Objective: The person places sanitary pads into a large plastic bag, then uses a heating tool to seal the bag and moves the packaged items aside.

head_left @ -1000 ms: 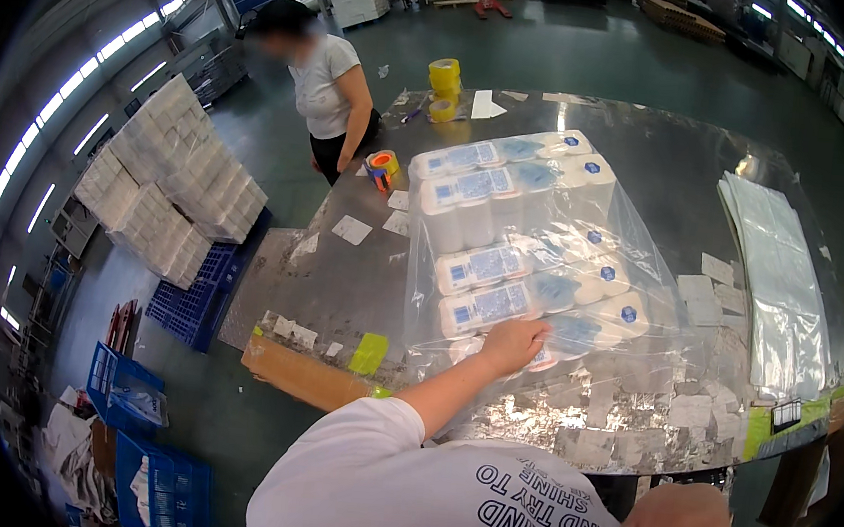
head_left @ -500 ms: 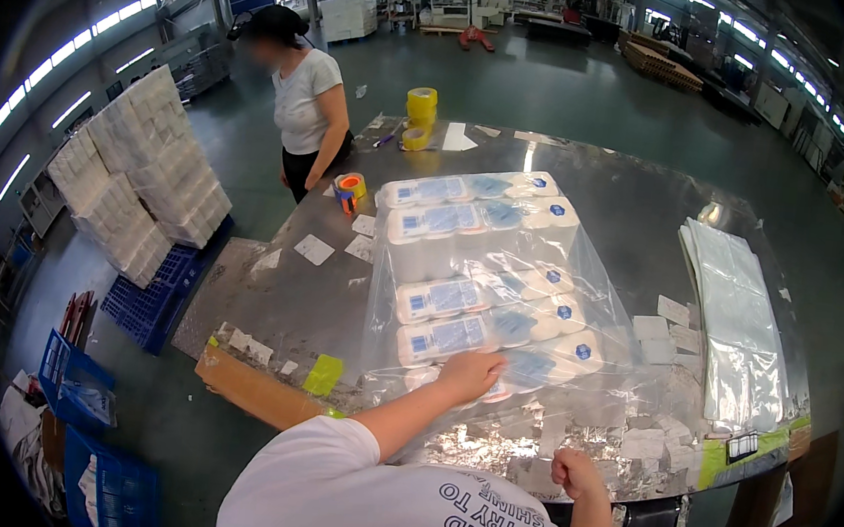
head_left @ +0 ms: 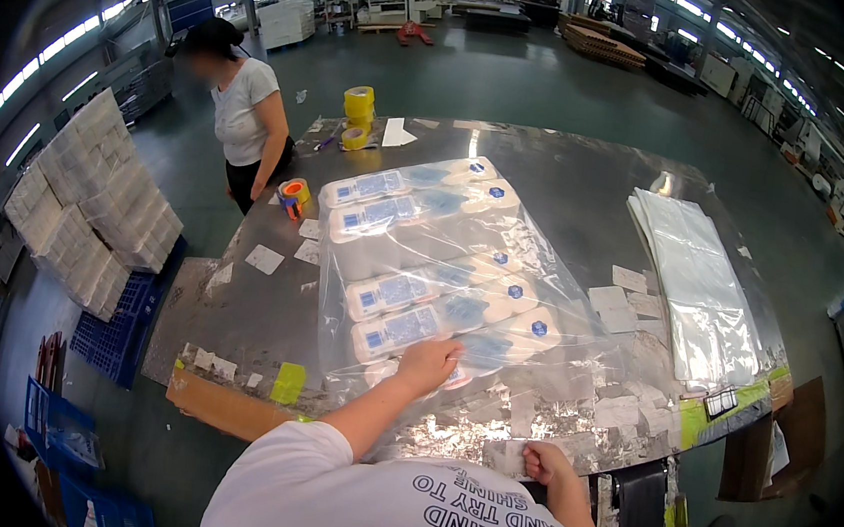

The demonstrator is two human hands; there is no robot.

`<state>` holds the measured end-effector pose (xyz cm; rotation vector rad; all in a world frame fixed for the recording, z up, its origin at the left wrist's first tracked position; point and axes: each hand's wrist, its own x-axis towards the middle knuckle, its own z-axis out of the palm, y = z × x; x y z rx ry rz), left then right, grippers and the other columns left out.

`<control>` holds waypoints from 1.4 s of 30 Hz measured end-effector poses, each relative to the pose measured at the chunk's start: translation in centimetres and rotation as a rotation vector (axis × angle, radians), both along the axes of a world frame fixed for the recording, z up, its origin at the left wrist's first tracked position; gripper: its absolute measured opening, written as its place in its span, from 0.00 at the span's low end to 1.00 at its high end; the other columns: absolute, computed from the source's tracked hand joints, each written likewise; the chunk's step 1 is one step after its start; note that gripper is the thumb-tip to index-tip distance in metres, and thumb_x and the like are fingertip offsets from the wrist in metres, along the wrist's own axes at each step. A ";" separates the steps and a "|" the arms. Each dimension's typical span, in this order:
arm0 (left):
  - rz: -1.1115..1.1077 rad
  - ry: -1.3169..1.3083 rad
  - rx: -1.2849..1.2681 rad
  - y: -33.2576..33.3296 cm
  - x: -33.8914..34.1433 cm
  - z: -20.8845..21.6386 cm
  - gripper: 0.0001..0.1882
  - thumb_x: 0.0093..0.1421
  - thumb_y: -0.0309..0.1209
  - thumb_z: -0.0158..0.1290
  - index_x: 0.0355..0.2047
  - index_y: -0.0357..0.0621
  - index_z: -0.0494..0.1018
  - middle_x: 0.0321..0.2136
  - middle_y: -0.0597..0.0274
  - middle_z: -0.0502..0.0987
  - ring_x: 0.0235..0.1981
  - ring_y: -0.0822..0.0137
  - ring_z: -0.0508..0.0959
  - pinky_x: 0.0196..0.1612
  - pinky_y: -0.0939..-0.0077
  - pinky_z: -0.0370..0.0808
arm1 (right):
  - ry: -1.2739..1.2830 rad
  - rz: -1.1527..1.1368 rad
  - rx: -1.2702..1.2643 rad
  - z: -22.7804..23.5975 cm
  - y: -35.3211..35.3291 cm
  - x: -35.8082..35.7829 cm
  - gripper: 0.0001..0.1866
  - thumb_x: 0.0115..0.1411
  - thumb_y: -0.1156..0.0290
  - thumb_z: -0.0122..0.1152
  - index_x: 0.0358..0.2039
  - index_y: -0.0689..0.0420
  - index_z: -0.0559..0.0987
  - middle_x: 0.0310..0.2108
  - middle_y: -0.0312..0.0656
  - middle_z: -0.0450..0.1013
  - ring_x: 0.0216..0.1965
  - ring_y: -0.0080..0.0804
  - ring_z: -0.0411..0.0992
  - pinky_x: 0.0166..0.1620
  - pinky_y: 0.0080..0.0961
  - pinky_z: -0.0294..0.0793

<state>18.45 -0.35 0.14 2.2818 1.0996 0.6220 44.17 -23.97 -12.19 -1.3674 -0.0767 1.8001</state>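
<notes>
On the table, several white packs of paper rolls point(head_left: 396, 327) with blue labels lie in rows inside a large clear plastic bag point(head_left: 577, 322). There is a gap between the far rows and the near rows. My left hand point(head_left: 428, 366) is closed on the bag's film, at the nearest pack, which it partly covers. Lower right of it, my right hand point(head_left: 547, 462) is a closed fist by the table's front edge; whatever it may hold is too small to make out.
A stack of flat clear bags point(head_left: 700, 298) lies at the right. Yellow tape rolls point(head_left: 358, 107) and an orange-and-blue tape dispenser point(head_left: 293, 200) stand at the far left of the table point(head_left: 591, 168). Another person point(head_left: 246, 113) stands beyond, near wrapped white stacks point(head_left: 97, 195) on a blue pallet.
The view has swung, so the whole scene sits further left. My left hand stays at the nearest pack. My right fist has come closer to the table's front edge.
</notes>
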 end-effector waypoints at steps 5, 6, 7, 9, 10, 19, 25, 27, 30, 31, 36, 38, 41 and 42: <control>-0.003 -0.011 -0.005 0.0 0.0 0.0 0.14 0.57 0.35 0.48 0.42 0.52 0.77 0.34 0.55 0.80 0.37 0.52 0.78 0.40 0.59 0.74 | -0.007 -0.022 0.028 0.5 -0.1 -0.4 0.10 0.61 0.70 0.52 0.22 0.55 0.68 0.11 0.30 0.55 0.12 0.22 0.52 0.16 0.21 0.51; -0.002 -0.004 -0.005 -0.1 0.1 0.1 0.14 0.58 0.36 0.48 0.42 0.52 0.77 0.34 0.55 0.80 0.37 0.52 0.78 0.40 0.59 0.74 | 0.021 -0.010 0.063 0.1 -0.3 -0.2 0.10 0.60 0.71 0.53 0.22 0.55 0.69 0.12 0.30 0.56 0.12 0.22 0.54 0.16 0.20 0.52; -0.001 0.002 -0.005 -0.1 0.1 0.2 0.14 0.58 0.36 0.48 0.42 0.52 0.77 0.34 0.56 0.80 0.37 0.52 0.78 0.40 0.59 0.74 | 0.048 0.002 0.098 -0.7 -0.5 0.2 0.09 0.59 0.72 0.54 0.22 0.56 0.69 0.13 0.31 0.58 0.13 0.22 0.55 0.16 0.20 0.53; 0.002 0.007 -0.002 -0.1 0.1 0.3 0.14 0.58 0.36 0.48 0.42 0.52 0.77 0.34 0.56 0.80 0.37 0.52 0.78 0.40 0.59 0.74 | 0.052 0.030 0.149 -1.5 -0.9 0.3 0.08 0.58 0.74 0.57 0.23 0.56 0.70 0.14 0.32 0.60 0.14 0.23 0.57 0.17 0.20 0.56; 0.004 0.005 0.001 -0.1 0.1 0.2 0.14 0.58 0.36 0.48 0.42 0.52 0.77 0.34 0.56 0.80 0.37 0.52 0.78 0.40 0.59 0.74 | 0.028 0.046 0.165 -1.6 -0.9 0.3 0.07 0.57 0.75 0.58 0.24 0.56 0.71 0.14 0.32 0.61 0.15 0.23 0.59 0.18 0.20 0.57; -0.010 0.017 0.018 0.0 0.1 0.2 0.13 0.59 0.37 0.47 0.41 0.53 0.77 0.34 0.55 0.79 0.37 0.51 0.78 0.39 0.58 0.74 | 0.053 -0.009 0.171 -1.9 -1.5 0.6 0.05 0.57 0.76 0.59 0.26 0.57 0.73 0.17 0.36 0.66 0.17 0.26 0.64 0.21 0.22 0.63; -0.009 0.010 0.010 -0.1 0.1 0.3 0.13 0.59 0.37 0.47 0.41 0.52 0.77 0.34 0.55 0.79 0.37 0.51 0.77 0.40 0.58 0.74 | 0.061 -0.006 0.157 -1.6 -1.3 0.6 0.07 0.60 0.72 0.57 0.25 0.56 0.72 0.16 0.36 0.66 0.17 0.27 0.64 0.22 0.23 0.64; -0.002 0.016 0.005 -0.1 0.0 0.2 0.14 0.59 0.37 0.47 0.41 0.52 0.77 0.34 0.55 0.79 0.37 0.51 0.77 0.40 0.58 0.74 | 0.080 -0.023 0.149 -1.4 -1.1 0.6 0.07 0.61 0.72 0.56 0.26 0.56 0.71 0.17 0.35 0.66 0.17 0.27 0.65 0.22 0.23 0.65; 0.004 0.032 0.012 0.0 -0.1 0.0 0.14 0.59 0.37 0.47 0.41 0.51 0.77 0.34 0.55 0.79 0.38 0.51 0.77 0.40 0.58 0.73 | 0.073 -0.061 0.124 -0.8 -1.0 0.3 0.07 0.61 0.71 0.55 0.26 0.56 0.71 0.17 0.35 0.66 0.18 0.28 0.65 0.22 0.24 0.66; -0.001 0.037 0.019 0.1 -0.1 0.0 0.13 0.59 0.37 0.47 0.41 0.51 0.77 0.34 0.55 0.79 0.38 0.51 0.77 0.40 0.58 0.73 | 0.079 -0.069 0.125 -0.8 -1.1 0.3 0.07 0.61 0.71 0.56 0.27 0.56 0.71 0.17 0.35 0.66 0.18 0.28 0.65 0.22 0.24 0.66; -0.013 0.027 0.015 0.0 0.1 0.1 0.13 0.59 0.37 0.47 0.41 0.51 0.77 0.34 0.55 0.79 0.37 0.51 0.77 0.40 0.57 0.73 | 0.024 -0.024 0.123 -1.4 -1.3 0.5 0.05 0.61 0.72 0.55 0.27 0.55 0.72 0.17 0.35 0.67 0.18 0.28 0.66 0.24 0.25 0.69; -0.015 0.015 0.019 -0.1 0.1 0.1 0.13 0.59 0.37 0.47 0.41 0.51 0.77 0.34 0.55 0.79 0.37 0.51 0.77 0.40 0.57 0.73 | 0.010 -0.006 0.146 -1.6 -1.4 0.7 0.05 0.60 0.72 0.56 0.27 0.55 0.72 0.18 0.36 0.68 0.19 0.29 0.67 0.24 0.24 0.70; -0.016 0.030 0.037 0.0 -0.1 -0.1 0.13 0.59 0.37 0.47 0.41 0.52 0.77 0.33 0.56 0.79 0.37 0.51 0.77 0.40 0.57 0.73 | 0.004 -0.015 0.144 -1.3 -1.3 0.5 0.05 0.60 0.73 0.56 0.27 0.55 0.72 0.18 0.36 0.68 0.19 0.29 0.68 0.24 0.25 0.70; -0.013 0.029 0.028 0.0 -0.1 0.0 0.13 0.59 0.36 0.47 0.41 0.51 0.77 0.33 0.55 0.79 0.37 0.51 0.77 0.40 0.58 0.73 | 0.021 -0.018 0.148 -1.4 -1.4 0.6 0.05 0.60 0.73 0.56 0.27 0.55 0.72 0.18 0.36 0.69 0.19 0.29 0.69 0.24 0.25 0.71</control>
